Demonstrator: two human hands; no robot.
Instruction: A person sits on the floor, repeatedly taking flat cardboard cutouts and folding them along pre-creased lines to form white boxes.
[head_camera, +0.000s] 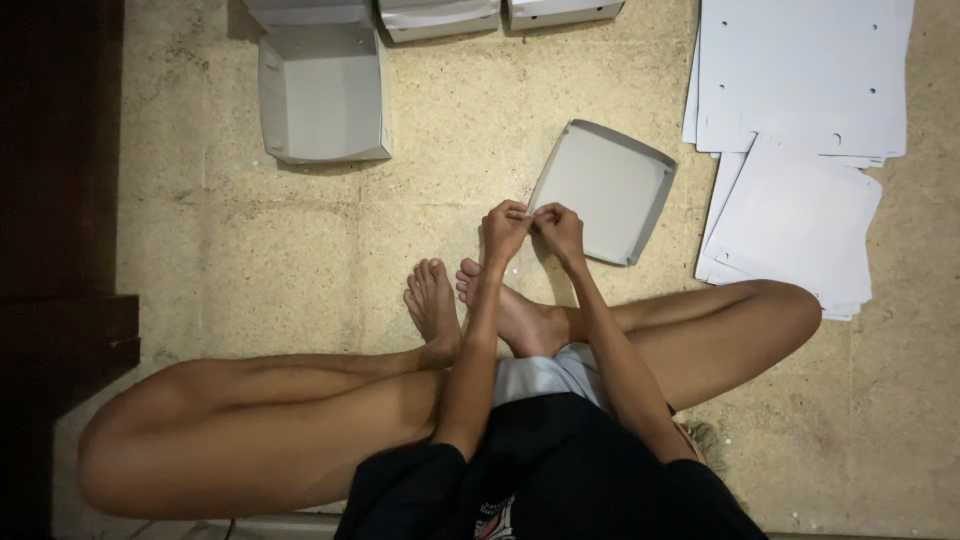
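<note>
- Left hand (505, 228) and right hand (560, 228): fingertips touching, pinching something too small to identify.
- Grey folded tray (605, 190): on the floor (450, 130), just beyond the right hand.
- Flat white sheets (800, 140): well right.

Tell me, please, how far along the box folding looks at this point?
Done: folded grey boxes stand at the top of the floor. In hand: the left hand and right hand pinch the near corner of a half-formed tray. Left: stacks of flat white sheets remain unfolded on the right.
</note>
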